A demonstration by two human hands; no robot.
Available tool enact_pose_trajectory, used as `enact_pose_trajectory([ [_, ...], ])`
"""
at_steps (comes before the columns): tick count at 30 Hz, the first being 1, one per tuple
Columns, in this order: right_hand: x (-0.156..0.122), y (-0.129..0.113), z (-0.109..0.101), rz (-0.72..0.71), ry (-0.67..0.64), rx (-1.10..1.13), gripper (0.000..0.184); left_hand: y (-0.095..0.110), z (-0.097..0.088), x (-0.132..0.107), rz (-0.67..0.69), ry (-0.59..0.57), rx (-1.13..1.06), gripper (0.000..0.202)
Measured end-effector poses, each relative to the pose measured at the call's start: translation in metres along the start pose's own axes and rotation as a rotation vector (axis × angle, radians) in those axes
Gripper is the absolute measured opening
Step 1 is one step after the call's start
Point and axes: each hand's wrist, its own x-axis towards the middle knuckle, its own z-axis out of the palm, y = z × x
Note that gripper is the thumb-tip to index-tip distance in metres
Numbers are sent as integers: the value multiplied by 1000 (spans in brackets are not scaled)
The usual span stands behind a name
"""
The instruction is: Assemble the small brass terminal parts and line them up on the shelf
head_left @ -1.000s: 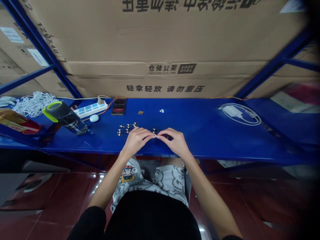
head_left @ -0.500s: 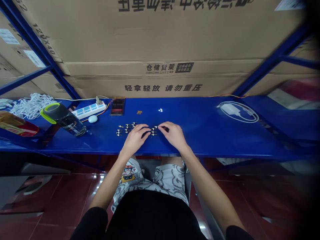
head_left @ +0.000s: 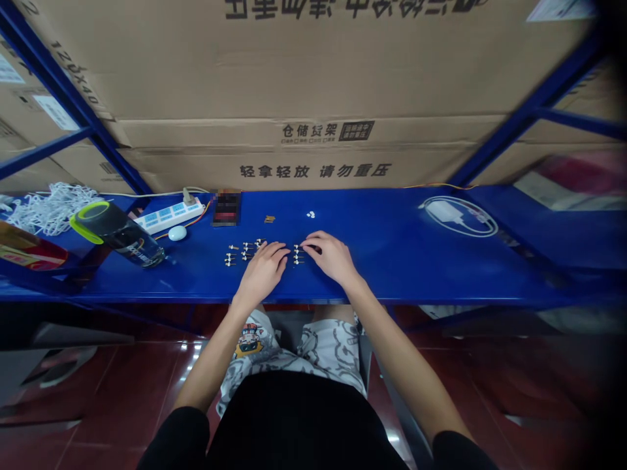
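Observation:
My left hand [head_left: 262, 274] rests on the blue metal shelf [head_left: 392, 261], its fingertips beside a group of several tiny pin-like parts with white tips [head_left: 243, 253]. My right hand [head_left: 329, 256] lies just to the right, its fingertips touching the top of a short column of similar parts [head_left: 298, 256]. Neither hand shows anything held, though a tiny part could be hidden under the fingers. Farther back on the shelf sit a small brown piece [head_left: 269, 219] and a few white bits [head_left: 310, 214].
Along the shelf's left stand a water bottle [head_left: 117, 234], a power strip [head_left: 169, 217], a pale round object [head_left: 177, 233] and tangled white cord [head_left: 49, 209]. A blurred dark box [head_left: 226, 207] lies behind the parts. A white charger [head_left: 443, 211] lies right. Cardboard cartons [head_left: 304, 78] fill the back.
My hands, with fingertips meeting at a small white piece a second ago, have parted and lowered to the shelf. The right column shows more parts. The view has shifted slightly.

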Motion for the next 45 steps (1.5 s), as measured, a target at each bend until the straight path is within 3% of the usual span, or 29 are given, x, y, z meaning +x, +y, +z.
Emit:
enact_pose_trajectory([
  [14,-46,0,-2,-68,12,-209,44,2,-2,-2,-25,-47,-3,28],
  [45,-44,-5,-6,-79,-22,-249,43,1,-8,0,-34,-127,-5,29],
])
